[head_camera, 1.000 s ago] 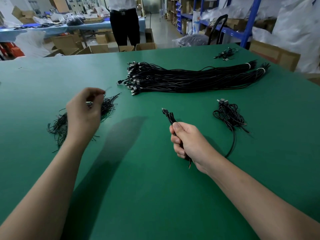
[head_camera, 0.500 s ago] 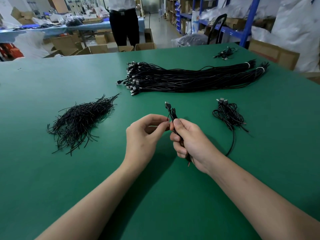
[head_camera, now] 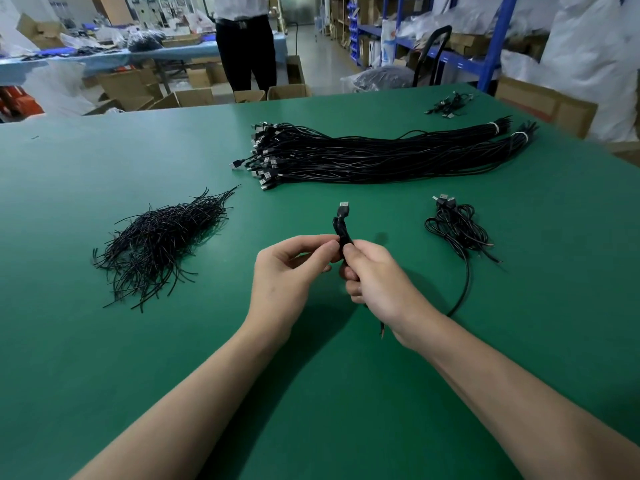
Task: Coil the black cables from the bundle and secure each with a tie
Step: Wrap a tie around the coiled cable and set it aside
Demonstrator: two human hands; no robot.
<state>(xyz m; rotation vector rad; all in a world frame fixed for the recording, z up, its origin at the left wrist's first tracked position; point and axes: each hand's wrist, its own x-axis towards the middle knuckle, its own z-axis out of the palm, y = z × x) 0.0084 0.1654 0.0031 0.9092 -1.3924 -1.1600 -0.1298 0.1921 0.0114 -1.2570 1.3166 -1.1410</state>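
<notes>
both hands on one coiled cable

the right hand [head_camera: 381, 285] grips a coiled cable [head_camera: 343, 226] above the green table [head_camera: 311, 393], plug end up. the left hand [head_camera: 291, 271] pinches it with thumb and forefinger. ties [head_camera: 156, 244] lie to the left, the cable bundle [head_camera: 381, 157] beyond, finished coils [head_camera: 457, 226] to the right.

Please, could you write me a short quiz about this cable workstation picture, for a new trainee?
1. True or false: the right hand grips a coiled cable.
2. On which hand's side does the pile of ties lie? A the left hand; B the right hand; C exactly between both.
3. Fill in: the table top is ____ in colour.
Key: 1 true; 2 A; 3 green.
</notes>
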